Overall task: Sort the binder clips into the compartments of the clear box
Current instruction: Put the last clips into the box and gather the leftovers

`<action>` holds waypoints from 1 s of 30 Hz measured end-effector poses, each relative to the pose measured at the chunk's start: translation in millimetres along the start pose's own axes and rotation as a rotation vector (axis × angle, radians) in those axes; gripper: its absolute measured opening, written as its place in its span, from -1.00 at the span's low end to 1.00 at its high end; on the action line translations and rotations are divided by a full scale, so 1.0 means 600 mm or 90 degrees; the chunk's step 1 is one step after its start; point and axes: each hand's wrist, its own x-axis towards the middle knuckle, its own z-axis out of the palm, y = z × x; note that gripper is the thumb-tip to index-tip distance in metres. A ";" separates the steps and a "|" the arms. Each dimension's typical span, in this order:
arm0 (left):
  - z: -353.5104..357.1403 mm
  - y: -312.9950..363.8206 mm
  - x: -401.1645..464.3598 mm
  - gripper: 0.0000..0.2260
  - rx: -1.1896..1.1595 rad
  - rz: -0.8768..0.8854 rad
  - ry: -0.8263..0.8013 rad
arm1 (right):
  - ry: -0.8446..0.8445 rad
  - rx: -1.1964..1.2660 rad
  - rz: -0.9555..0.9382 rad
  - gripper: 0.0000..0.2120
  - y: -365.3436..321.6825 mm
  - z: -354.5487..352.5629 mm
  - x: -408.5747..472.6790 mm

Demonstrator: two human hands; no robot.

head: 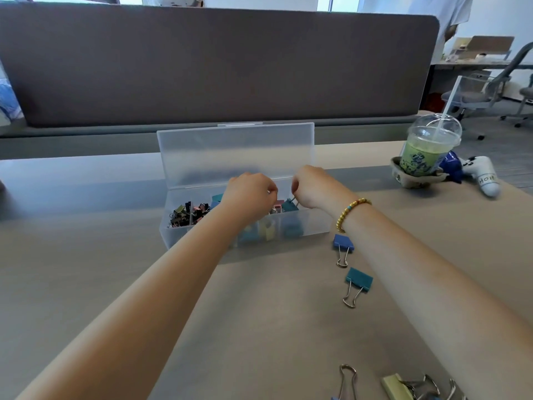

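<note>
Hands over clear box (pixel 305 226) — right fingers (pixel 294 188) pinch teal clip (pixel 290 205), left fingers' (pixel 271 189) grip unclear.

The clear box (pixel 202 229) is showing frosted, translucent plastic, its raised lid (pixel 236 154) looking smooth and faintly glossy. The blue binder clip (pixel 342 243) and teal binder clip (pixel 359 280) near the desk's (pixel 86 255) right edge are showing matt painted bodies with shiny wire metal handles. The desk is looking like smooth, matt pale wood laminate, while the divider panel (pixel 216 67) along its far edge is looking like matt cloth.
</note>
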 end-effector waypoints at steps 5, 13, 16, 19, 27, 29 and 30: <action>0.004 -0.010 -0.007 -0.73 -0.033 0.000 0.026 | 0.168 0.000 -0.100 -0.86 0.005 0.004 -0.002; 0.013 -0.032 -0.012 -0.74 -0.048 0.006 0.090 | 0.201 -0.411 -0.340 -0.75 0.005 0.007 -0.024; 0.015 -0.036 -0.017 -0.75 -0.040 0.015 0.125 | 0.111 -0.383 -0.299 -0.77 0.001 0.001 -0.026; 0.010 -0.031 -0.036 -0.75 -0.070 0.039 0.179 | -0.038 -0.187 -0.218 -0.70 0.005 -0.013 -0.036; 0.031 0.058 -0.126 -0.78 -0.222 0.119 0.232 | 0.204 0.160 -0.172 -0.74 0.091 -0.037 -0.139; 0.057 0.085 -0.132 -0.75 -0.216 0.125 0.093 | 0.188 0.148 -0.096 -0.78 0.129 -0.035 -0.156; 0.070 0.097 -0.132 -0.72 -0.203 0.147 0.037 | 0.162 0.137 -0.063 -0.79 0.147 -0.034 -0.163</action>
